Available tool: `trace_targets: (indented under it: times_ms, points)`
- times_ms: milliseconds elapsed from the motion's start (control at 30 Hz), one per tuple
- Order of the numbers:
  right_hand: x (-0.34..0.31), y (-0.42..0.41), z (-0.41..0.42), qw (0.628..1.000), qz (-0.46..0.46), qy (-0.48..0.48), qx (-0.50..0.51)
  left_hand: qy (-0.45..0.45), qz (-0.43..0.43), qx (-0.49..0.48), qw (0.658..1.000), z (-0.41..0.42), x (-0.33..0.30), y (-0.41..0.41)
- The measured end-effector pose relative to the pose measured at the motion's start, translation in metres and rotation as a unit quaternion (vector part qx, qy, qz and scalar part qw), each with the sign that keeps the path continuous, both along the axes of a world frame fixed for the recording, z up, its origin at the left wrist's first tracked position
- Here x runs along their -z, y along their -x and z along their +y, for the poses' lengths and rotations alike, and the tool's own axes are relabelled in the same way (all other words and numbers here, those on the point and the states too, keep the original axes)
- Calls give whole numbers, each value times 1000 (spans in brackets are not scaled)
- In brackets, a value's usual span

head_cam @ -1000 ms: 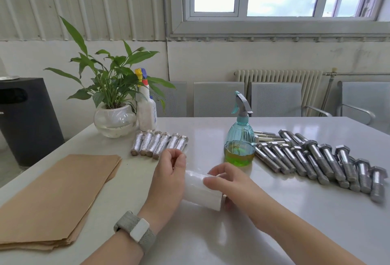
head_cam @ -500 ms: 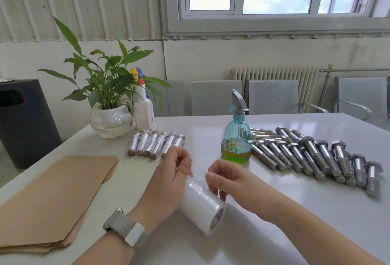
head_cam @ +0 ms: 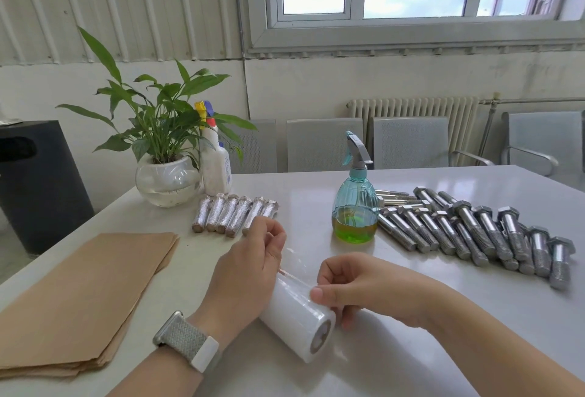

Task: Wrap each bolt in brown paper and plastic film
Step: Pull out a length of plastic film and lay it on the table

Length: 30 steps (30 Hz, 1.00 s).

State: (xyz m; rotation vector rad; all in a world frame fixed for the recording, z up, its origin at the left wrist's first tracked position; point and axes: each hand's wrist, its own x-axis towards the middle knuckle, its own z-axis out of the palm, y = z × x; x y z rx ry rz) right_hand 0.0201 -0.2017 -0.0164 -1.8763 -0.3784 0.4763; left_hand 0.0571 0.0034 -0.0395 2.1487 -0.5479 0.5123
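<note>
Film roll (head_cam: 294, 314) lies on the white table (head_cam: 411, 317) near its front edge, left hand (head_cam: 243, 270) curled at its far end, right hand (head_cam: 354, 282) pinching what seems a loose film edge — hard to make out. Bare bolts (head_cam: 474, 232) crowd the right, wrapped bolts (head_cam: 234, 216) sit behind, brown paper (head_cam: 79, 295) overhangs the left edge — its near corner is cut off.

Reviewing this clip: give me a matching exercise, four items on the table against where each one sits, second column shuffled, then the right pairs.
Items:
1. brown paper stack
2. bare bolts
3. film roll
4. wrapped bolts

Places:
A. in front of the potted plant
B. between both hands
C. table's left edge
D. right of the spray bottle

Pairs: 1-C, 2-D, 3-B, 4-A
</note>
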Motion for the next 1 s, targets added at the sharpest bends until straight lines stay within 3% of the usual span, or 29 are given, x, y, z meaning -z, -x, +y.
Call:
trace_targets:
  times_ms: [267, 500, 833, 1000]
  points:
    - [2, -1, 1, 997, -72, 10, 4, -39, 17, 76, 996, 11, -5, 0]
    - [-1, 0, 0, 998, -56, 21, 2, 20, 31, 137, 990, 17, -14, 0]
    - [-10, 4, -10, 996, 23, 58, -67, 4, 20, 108, 994, 15, -11, 0]
    - [-17, 5, -12, 998, -23, 26, -57, -30, -9, 88, 996, 15, -11, -1]
